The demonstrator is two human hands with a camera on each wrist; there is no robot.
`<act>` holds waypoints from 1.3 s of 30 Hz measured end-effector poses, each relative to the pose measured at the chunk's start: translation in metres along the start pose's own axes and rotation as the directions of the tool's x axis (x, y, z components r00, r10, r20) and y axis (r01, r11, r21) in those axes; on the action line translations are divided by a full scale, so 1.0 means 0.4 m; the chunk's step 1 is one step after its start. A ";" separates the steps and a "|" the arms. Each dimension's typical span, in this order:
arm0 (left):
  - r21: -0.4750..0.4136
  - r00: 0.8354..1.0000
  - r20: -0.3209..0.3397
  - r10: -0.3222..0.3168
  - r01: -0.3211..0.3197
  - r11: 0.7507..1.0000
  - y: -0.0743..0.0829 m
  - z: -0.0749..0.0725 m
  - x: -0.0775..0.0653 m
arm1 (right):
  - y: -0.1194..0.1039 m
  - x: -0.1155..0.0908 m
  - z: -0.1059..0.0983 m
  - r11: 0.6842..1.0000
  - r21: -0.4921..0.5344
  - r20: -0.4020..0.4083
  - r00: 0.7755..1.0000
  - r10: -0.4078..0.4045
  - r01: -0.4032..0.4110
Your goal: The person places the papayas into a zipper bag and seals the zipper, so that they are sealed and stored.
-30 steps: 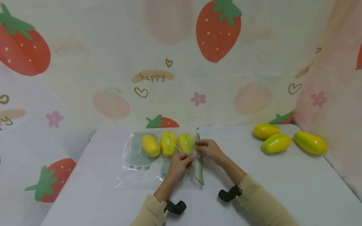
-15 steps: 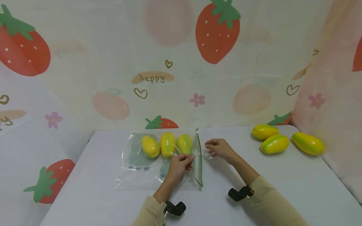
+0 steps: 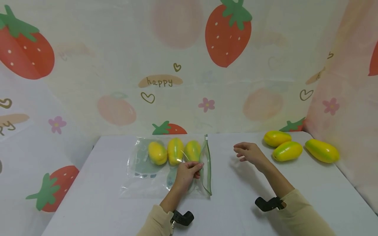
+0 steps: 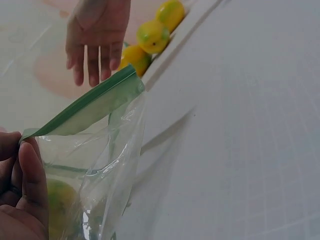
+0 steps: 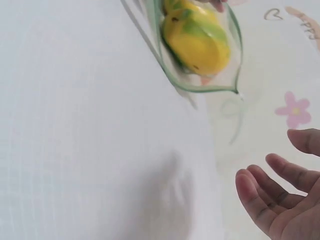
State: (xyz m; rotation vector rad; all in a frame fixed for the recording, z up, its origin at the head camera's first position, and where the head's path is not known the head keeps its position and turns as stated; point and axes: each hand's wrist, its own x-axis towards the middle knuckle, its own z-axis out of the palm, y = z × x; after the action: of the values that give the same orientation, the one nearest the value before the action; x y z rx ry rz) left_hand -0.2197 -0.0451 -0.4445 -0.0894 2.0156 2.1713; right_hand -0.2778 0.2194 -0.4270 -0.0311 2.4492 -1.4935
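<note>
A clear zip bag [image 3: 141, 188] with a green zip edge lies on the table, its mouth facing right. Inside it sit three yellow-green papayas [image 3: 175, 150] side by side. My left hand [image 3: 186, 173] pinches the bag's upper layer at the green zip edge [image 4: 90, 102], lifting it so the mouth gapes, as the right wrist view shows. My right hand [image 3: 251, 153] hovers over the table to the right of the bag, fingers loosely bent and holding nothing. Its fingers [image 5: 255, 197] are apart from everything in the right wrist view.
Three more papayas [image 3: 287, 151] lie at the table's back right, one of them near the right edge. A white cloth covers the table [image 3: 224, 213]. A strawberry-print curtain [image 3: 189, 82] hangs right behind it.
My right hand has let go of the bag's zip edge and moved right, toward the loose papayas. The left hand has stayed pinching the bag, whose mouth remains spread.
</note>
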 end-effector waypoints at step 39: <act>0.020 1.000 -0.014 -0.023 0.023 1.000 -0.042 -0.006 0.027 | 0.077 -0.108 -0.285 0.982 -0.105 -0.278 0.953 0.120 -0.154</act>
State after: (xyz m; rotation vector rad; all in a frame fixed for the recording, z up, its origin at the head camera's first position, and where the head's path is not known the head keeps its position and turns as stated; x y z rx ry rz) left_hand -0.2275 -0.0455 -0.4630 -0.1252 2.0329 2.1424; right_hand -0.2599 0.3399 -0.3953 0.3340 2.6917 -1.3598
